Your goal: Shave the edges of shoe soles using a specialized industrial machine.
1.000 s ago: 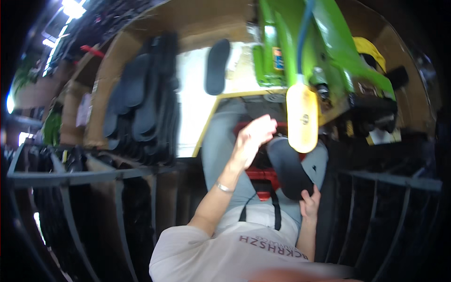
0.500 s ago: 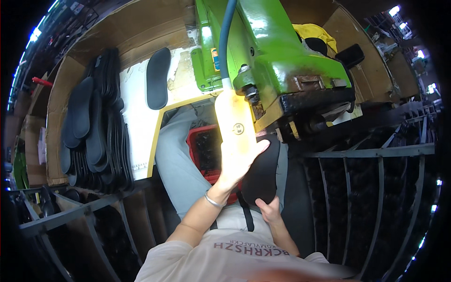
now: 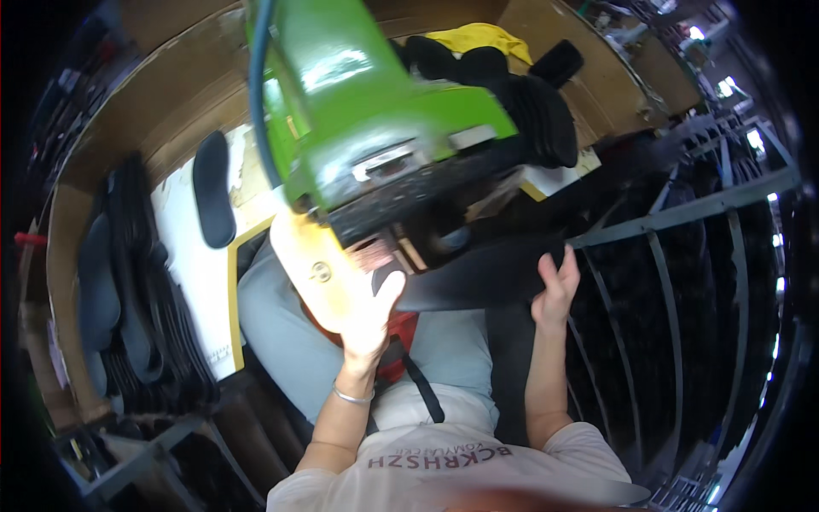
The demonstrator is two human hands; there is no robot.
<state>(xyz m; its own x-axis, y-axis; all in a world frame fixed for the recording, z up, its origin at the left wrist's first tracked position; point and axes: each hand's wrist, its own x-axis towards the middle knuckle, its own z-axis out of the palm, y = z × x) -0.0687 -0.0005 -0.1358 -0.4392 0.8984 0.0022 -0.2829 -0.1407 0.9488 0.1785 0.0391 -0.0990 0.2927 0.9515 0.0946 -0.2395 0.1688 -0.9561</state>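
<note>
A black insole [image 3: 482, 277] lies lengthwise across the front of a green machine [image 3: 367, 128], one end close under the machine's dark lower head. My left hand [image 3: 367, 328] is at its left end, thumb raised against the dark surface. A bright yellow-white lamp head [image 3: 311, 269] on a blue flexible hose [image 3: 258, 94] covers most of that hand's fingers, so their grip cannot be made out. At the insole's right end my right hand [image 3: 554, 290] is open, fingers spread and turned up, with the palm beside the edge.
Several stacked black insoles [image 3: 141, 299] fill the left of the white worktable [image 3: 183, 256], with a single insole [image 3: 213, 188] beside them. More black insoles [image 3: 542, 119] and a yellow cloth [image 3: 482, 38] are behind the machine. Metal racks [image 3: 682, 213] stand at the right. Cardboard walls [image 3: 200, 72] enclose the table.
The insole has swung from upright to nearly level and moved to the machine head. My right hand has risen to the right and its fingers have spread. The view has shifted right.
</note>
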